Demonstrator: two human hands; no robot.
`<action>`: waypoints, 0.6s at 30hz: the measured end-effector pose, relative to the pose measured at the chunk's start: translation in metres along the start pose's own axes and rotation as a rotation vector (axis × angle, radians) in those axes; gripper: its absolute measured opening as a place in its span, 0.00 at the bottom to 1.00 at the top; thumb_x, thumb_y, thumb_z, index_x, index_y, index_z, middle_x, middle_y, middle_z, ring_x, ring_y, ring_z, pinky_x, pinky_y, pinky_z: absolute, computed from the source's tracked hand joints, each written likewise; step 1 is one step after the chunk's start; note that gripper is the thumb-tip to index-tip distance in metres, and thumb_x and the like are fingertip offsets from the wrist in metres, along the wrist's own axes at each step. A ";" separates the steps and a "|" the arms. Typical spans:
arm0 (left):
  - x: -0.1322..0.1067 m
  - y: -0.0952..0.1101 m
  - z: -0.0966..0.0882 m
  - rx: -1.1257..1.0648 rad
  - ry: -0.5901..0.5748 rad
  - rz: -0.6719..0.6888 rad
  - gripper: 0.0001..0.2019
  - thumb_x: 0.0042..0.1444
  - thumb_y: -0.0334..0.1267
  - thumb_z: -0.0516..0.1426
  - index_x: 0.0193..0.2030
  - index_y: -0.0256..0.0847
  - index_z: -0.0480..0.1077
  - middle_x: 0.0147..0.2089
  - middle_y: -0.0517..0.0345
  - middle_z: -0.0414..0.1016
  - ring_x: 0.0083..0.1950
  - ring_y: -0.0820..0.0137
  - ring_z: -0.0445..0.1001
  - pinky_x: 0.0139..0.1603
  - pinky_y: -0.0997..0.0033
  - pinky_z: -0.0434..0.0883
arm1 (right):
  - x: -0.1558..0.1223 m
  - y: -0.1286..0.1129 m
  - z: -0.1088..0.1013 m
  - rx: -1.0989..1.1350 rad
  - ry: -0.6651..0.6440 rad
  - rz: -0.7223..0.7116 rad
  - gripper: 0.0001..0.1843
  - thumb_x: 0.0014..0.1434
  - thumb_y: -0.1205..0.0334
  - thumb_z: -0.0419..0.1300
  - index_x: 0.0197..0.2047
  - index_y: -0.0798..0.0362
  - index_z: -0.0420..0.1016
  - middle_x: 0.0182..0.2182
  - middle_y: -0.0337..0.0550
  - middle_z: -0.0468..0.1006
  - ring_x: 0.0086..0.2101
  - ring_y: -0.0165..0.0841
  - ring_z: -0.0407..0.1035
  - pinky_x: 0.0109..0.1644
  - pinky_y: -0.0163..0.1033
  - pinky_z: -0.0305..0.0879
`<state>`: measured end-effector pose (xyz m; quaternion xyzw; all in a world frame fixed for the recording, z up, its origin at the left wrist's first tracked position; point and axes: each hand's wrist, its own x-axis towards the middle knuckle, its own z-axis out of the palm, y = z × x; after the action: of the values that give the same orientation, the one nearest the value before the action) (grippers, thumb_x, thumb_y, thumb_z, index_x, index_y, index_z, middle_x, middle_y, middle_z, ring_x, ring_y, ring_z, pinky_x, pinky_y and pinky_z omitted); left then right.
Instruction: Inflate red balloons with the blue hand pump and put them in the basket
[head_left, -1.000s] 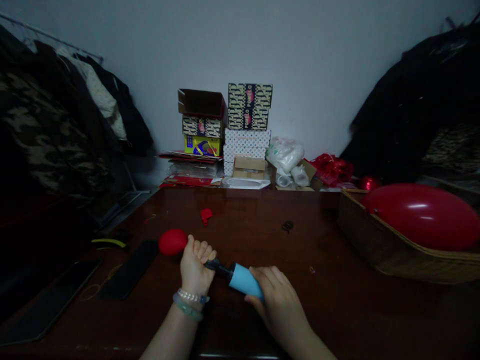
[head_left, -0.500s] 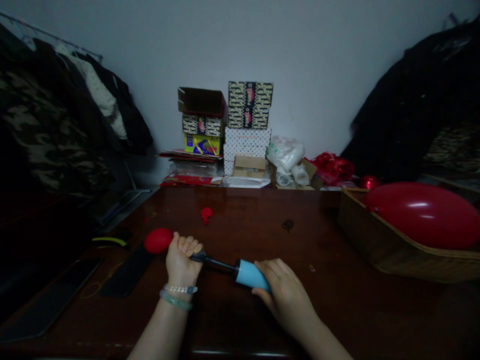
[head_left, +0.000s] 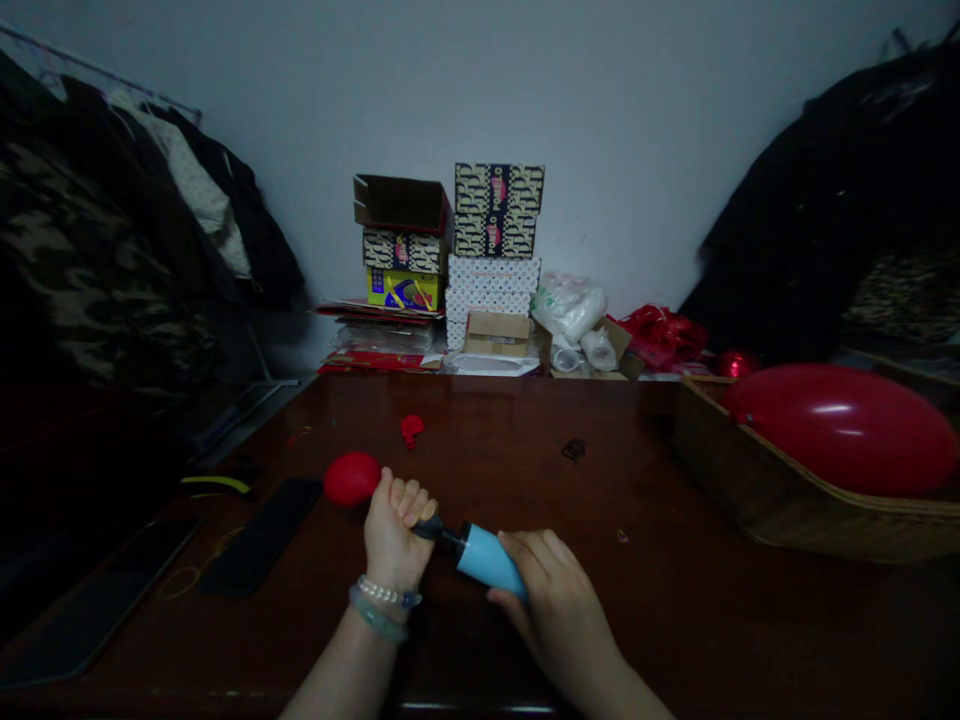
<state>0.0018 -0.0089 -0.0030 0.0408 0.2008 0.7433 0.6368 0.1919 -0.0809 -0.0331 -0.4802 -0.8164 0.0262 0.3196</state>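
Note:
My left hand (head_left: 399,530) is closed around the black end of a balloon pump, with a small, partly inflated red balloon (head_left: 352,479) sticking out past the thumb. The balloon's neck is hidden in the fist. My right hand (head_left: 551,590) wraps the light blue barrel of the balloon pump (head_left: 486,556). Only a short length of black rod shows between the left fist and the barrel. The pump lies at a slant above the table, its far end hidden by my right palm.
On the brown table (head_left: 480,410) lie a flat red balloon (head_left: 411,430), dark bands (head_left: 574,450), a black phone (head_left: 262,537) and a larger dark device (head_left: 105,600). A wicker basket (head_left: 735,490) at right holds a big red balloon (head_left: 840,425). Boxes (head_left: 495,285) stand behind.
My left hand has moved right with the small balloon, toward the blue barrel. Less of the black rod shows now. My right hand has shifted slightly left and down.

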 end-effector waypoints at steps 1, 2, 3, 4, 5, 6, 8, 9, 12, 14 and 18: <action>0.000 0.001 0.000 0.006 0.009 0.009 0.23 0.58 0.35 0.56 0.19 0.41 0.46 0.14 0.70 0.46 0.13 0.82 0.47 0.15 0.78 0.49 | 0.000 0.001 0.001 0.001 0.001 0.000 0.28 0.52 0.67 0.68 0.55 0.55 0.68 0.45 0.51 0.76 0.43 0.45 0.70 0.49 0.52 0.69; 0.000 0.002 0.001 0.011 0.019 0.022 0.23 0.59 0.35 0.56 0.19 0.41 0.46 0.14 0.70 0.46 0.13 0.81 0.47 0.15 0.78 0.49 | 0.000 0.003 0.002 0.004 0.000 0.000 0.28 0.52 0.67 0.68 0.56 0.54 0.68 0.45 0.50 0.76 0.43 0.44 0.70 0.50 0.52 0.69; 0.001 0.005 0.001 0.015 0.029 0.034 0.23 0.59 0.35 0.55 0.19 0.41 0.46 0.14 0.70 0.46 0.13 0.81 0.47 0.15 0.78 0.49 | 0.000 0.005 0.003 0.007 -0.003 0.000 0.29 0.51 0.66 0.69 0.56 0.54 0.68 0.45 0.50 0.76 0.44 0.44 0.70 0.51 0.52 0.68; 0.002 0.008 0.001 0.017 0.034 0.045 0.22 0.59 0.35 0.55 0.19 0.41 0.46 0.14 0.70 0.46 0.13 0.81 0.47 0.15 0.78 0.49 | 0.000 0.006 0.004 0.009 -0.009 0.000 0.29 0.51 0.65 0.69 0.56 0.54 0.68 0.45 0.50 0.76 0.44 0.44 0.70 0.51 0.52 0.68; 0.003 0.011 0.001 0.016 0.035 0.052 0.22 0.59 0.35 0.55 0.19 0.41 0.46 0.14 0.70 0.47 0.13 0.81 0.48 0.15 0.78 0.49 | 0.000 0.008 0.004 0.012 -0.017 -0.002 0.29 0.52 0.64 0.69 0.56 0.54 0.68 0.45 0.50 0.76 0.44 0.44 0.70 0.51 0.52 0.68; 0.004 0.014 0.001 0.015 0.034 0.058 0.23 0.60 0.35 0.55 0.19 0.41 0.46 0.14 0.70 0.47 0.13 0.81 0.48 0.15 0.78 0.49 | 0.001 0.010 0.003 0.014 -0.027 -0.007 0.29 0.52 0.64 0.69 0.56 0.54 0.67 0.46 0.51 0.76 0.44 0.44 0.70 0.50 0.52 0.68; 0.007 0.022 0.001 0.015 0.032 0.071 0.23 0.60 0.35 0.55 0.19 0.41 0.46 0.14 0.70 0.47 0.13 0.82 0.48 0.15 0.77 0.49 | 0.003 0.013 -0.001 0.013 -0.054 -0.018 0.30 0.53 0.63 0.69 0.57 0.55 0.67 0.46 0.52 0.76 0.44 0.44 0.70 0.50 0.51 0.69; 0.008 0.026 0.001 0.015 0.033 0.080 0.23 0.60 0.35 0.55 0.19 0.41 0.46 0.14 0.70 0.47 0.12 0.82 0.48 0.15 0.77 0.50 | 0.005 0.015 -0.004 0.011 -0.069 -0.020 0.30 0.53 0.63 0.69 0.57 0.56 0.67 0.46 0.52 0.76 0.44 0.44 0.70 0.49 0.51 0.69; 0.012 0.038 -0.001 0.009 0.030 0.115 0.22 0.60 0.33 0.53 0.20 0.41 0.46 0.14 0.70 0.47 0.12 0.82 0.48 0.16 0.78 0.51 | 0.009 0.018 -0.014 0.012 -0.107 -0.021 0.30 0.52 0.62 0.69 0.57 0.56 0.68 0.47 0.52 0.76 0.44 0.43 0.69 0.49 0.51 0.70; 0.014 0.044 -0.003 0.004 0.019 0.130 0.21 0.61 0.32 0.52 0.20 0.41 0.45 0.14 0.70 0.47 0.12 0.81 0.48 0.16 0.78 0.52 | 0.011 0.020 -0.019 0.019 -0.125 -0.017 0.29 0.53 0.62 0.68 0.57 0.56 0.68 0.47 0.51 0.76 0.45 0.43 0.69 0.50 0.51 0.69; 0.015 0.048 -0.007 0.013 -0.007 0.134 0.21 0.60 0.32 0.52 0.20 0.41 0.45 0.14 0.70 0.47 0.12 0.81 0.49 0.16 0.78 0.51 | 0.011 0.020 -0.020 0.019 -0.122 -0.011 0.28 0.54 0.64 0.68 0.56 0.55 0.68 0.46 0.51 0.76 0.45 0.43 0.69 0.50 0.51 0.69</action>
<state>-0.0476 -0.0008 0.0047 0.0612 0.2002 0.7828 0.5860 0.2147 -0.0663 -0.0184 -0.4701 -0.8368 0.0615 0.2739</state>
